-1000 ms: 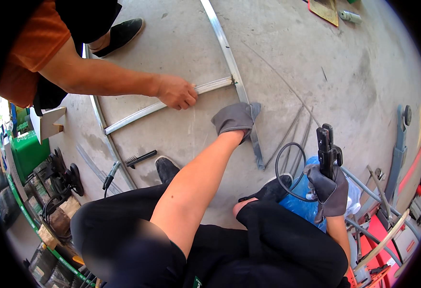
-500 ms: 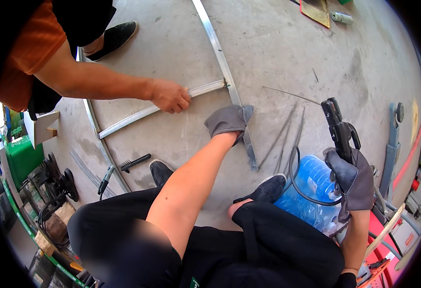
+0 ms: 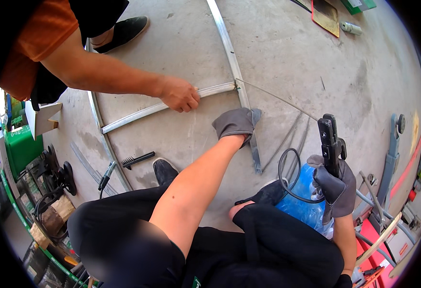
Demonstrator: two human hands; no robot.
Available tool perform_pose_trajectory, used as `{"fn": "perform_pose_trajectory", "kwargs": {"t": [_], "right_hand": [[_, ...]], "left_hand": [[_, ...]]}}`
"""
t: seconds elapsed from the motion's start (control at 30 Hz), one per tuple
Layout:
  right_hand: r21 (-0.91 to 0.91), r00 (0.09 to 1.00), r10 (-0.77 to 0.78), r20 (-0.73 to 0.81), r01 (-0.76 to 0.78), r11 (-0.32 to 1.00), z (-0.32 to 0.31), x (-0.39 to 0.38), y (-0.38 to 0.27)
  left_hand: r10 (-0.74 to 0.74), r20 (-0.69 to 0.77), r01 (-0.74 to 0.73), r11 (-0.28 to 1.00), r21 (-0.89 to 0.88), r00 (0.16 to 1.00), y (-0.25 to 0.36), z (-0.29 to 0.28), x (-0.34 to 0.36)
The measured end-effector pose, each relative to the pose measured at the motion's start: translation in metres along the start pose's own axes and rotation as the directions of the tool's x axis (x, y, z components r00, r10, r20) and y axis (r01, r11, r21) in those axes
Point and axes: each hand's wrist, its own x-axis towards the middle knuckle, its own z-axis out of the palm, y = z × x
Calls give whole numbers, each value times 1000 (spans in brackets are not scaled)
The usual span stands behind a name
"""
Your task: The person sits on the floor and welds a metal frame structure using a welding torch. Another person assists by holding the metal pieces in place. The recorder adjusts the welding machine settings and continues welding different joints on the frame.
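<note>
A grey work glove covers my left hand, which is closed round the long metal bar near its close end. My right hand, gloved too, grips a black welding electrode holder. From its jaws a thin welding rod slants left. In this view the rod's tip meets the corner where the crossbar joins the long bar; actual contact I cannot tell. A co-worker's bare hand rests on the crossbar. The holder's black cable loops beside my right glove.
Between my feet and the left bar lies a wire brush. A clamp sits at that bar's close end. Loose rods and a blue plastic container are near my right foot. A can lies far right.
My right hand has moved left with the electrode holder, bringing the rod's tip to the joint. The view has shifted slightly. My left hand and the co-worker's hand keep their places on the bars.
</note>
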Motion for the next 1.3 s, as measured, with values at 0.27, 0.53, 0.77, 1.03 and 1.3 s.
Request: {"fn": "perform_pose_trajectory", "kwargs": {"t": [0.27, 0.53, 0.77, 1.03, 1.3], "right_hand": [[-17, 1000, 20, 21, -19, 1000, 13, 5, -1], [351, 993, 12, 114, -51, 935, 6, 2, 6], [271, 999, 35, 7, -36, 962, 0, 15, 15], [273, 999, -26, 40, 14, 962, 16, 28, 20], [263, 997, 74, 11, -74, 962, 23, 23, 11]], "left_hand": [[-29, 16, 28, 999, 44, 999, 5, -9, -5], [-19, -34, 19, 1000, 13, 999, 4, -7, -5], [-23, -50, 25, 999, 33, 998, 0, 0, -2], [-7, 5, 7, 1000, 28, 1000, 7, -10, -6], [-17, -9, 17, 1000, 25, 1000, 3, -3, -2]]}}
